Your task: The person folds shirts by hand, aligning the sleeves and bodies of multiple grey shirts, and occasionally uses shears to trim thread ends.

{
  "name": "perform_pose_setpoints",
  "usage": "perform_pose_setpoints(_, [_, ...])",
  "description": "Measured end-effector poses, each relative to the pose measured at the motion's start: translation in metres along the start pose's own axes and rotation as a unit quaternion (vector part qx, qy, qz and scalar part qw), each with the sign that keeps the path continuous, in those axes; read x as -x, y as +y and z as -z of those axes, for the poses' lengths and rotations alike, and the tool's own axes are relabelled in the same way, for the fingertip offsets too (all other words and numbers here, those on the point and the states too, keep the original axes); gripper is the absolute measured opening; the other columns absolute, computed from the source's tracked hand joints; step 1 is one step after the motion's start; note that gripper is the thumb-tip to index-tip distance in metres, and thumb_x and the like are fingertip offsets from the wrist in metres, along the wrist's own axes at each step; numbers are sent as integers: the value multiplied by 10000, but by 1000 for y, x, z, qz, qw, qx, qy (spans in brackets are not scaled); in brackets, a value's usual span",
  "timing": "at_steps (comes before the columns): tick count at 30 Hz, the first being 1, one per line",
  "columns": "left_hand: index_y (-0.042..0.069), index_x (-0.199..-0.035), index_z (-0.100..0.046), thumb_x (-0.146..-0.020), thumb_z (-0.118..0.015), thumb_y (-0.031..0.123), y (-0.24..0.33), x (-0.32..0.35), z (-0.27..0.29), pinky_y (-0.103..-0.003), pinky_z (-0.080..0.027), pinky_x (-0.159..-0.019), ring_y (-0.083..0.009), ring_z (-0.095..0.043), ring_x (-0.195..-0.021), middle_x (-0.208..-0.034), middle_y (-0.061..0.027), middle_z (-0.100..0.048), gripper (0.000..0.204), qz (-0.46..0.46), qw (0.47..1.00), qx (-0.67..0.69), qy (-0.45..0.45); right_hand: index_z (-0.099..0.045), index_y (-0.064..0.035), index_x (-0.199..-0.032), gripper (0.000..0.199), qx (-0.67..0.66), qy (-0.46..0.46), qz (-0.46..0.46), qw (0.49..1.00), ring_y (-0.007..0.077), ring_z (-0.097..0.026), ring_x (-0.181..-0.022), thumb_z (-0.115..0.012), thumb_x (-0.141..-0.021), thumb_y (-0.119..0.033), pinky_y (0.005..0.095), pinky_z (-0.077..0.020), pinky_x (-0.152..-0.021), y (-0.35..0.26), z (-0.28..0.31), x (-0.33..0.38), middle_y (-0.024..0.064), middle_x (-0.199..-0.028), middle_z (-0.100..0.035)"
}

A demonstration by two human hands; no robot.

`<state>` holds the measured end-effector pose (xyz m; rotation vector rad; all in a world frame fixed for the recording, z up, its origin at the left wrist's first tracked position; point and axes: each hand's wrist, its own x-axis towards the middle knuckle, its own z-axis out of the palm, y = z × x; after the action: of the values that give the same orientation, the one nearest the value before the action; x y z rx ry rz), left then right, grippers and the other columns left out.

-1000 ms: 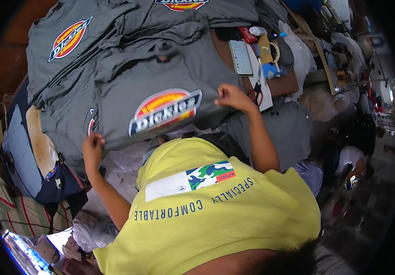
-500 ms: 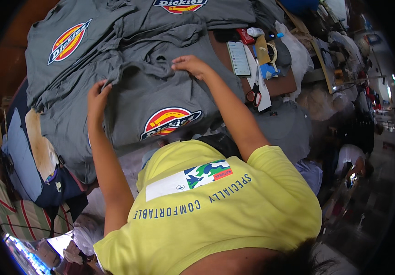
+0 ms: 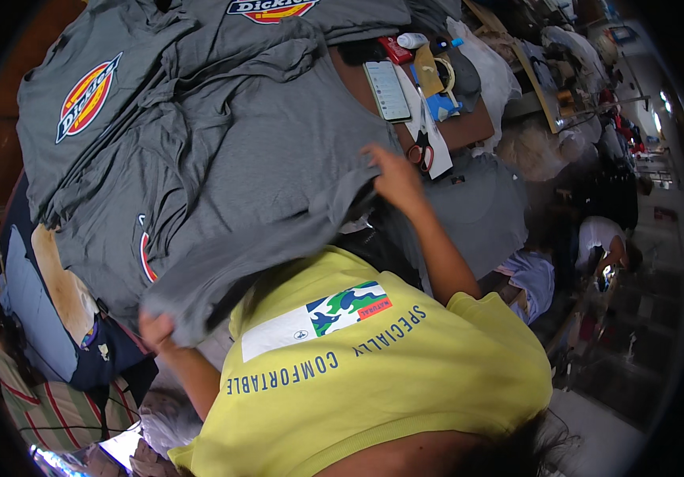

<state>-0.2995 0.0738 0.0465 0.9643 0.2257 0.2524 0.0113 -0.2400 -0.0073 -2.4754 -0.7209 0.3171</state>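
Note:
A grey T-shirt (image 3: 274,242) is stretched between my two hands, its near edge lifted into a loose, sagging fold just in front of me. My left hand (image 3: 158,332), blurred by motion, is closed on the fabric at the near left. At the right side my right hand (image 3: 396,181) pinches the other end of the same shirt. The chest print that this shirt carries is hidden now. Beneath and beyond lie more grey shirts (image 3: 131,155) with red, yellow and white oval prints; part of one such print (image 3: 147,253) peeks out beside the fold.
Right of the shirts, a brown surface (image 3: 469,127) carries a phone (image 3: 387,91), scissors (image 3: 421,151) on a white paper strip, tape rolls and a small white bottle (image 3: 413,40). Another grey garment (image 3: 473,203) lies near my right arm. A person (image 3: 602,242) is bent over farther right.
My left hand has swung down and toward me, and my right hand has moved right and nearer. The shirt has been spread and its printed part pulled out of sight.

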Motion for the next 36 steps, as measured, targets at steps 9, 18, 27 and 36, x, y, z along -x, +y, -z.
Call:
perform_pose_setpoints(9, [-94,-1261,-254,-801,-565,258,2,-23,-33,-518,-265,-978,-386,-399,-1145,-1276,-257,-350,657,-48,983,138,-115,-328,-85,-1250,632,-366,-311,-33,877,175,-454,-1083,-504,-666,82,279,-339,-938,6,27,31,65,-1165,-442])
perform_pose_setpoints(18, [-69,-999,-521,-784,-573,89,-8,-13,-5,-351,-472,-773,-227,-592,-824,-900,-149,-605,271,89,972,-62,208,-481,-71,-1149,395,-491,-193,-343,777,140,-549,-834,-618,-779,-82,229,-423,-818,92,-8,54,50,-965,-541])
perform_pose_setpoints(27, [-51,-1043,-515,-799,-519,47,-22,-29,2,-327,-461,-790,-215,-593,-842,-956,-138,-603,262,138,963,-25,229,-537,1,-1012,263,-261,-528,-146,795,165,-548,-895,-557,-836,-194,305,-430,-816,46,13,39,63,-954,-579])
perform_pose_setpoints(36, [-53,-1044,-525,-781,-565,62,-22,-21,36,-275,-420,-801,-179,-576,-870,-956,-100,-606,290,177,952,-122,220,-564,-17,-953,238,-780,-44,-149,607,215,-562,-931,-551,-843,-228,361,-395,-886,65,29,22,89,-951,-605])
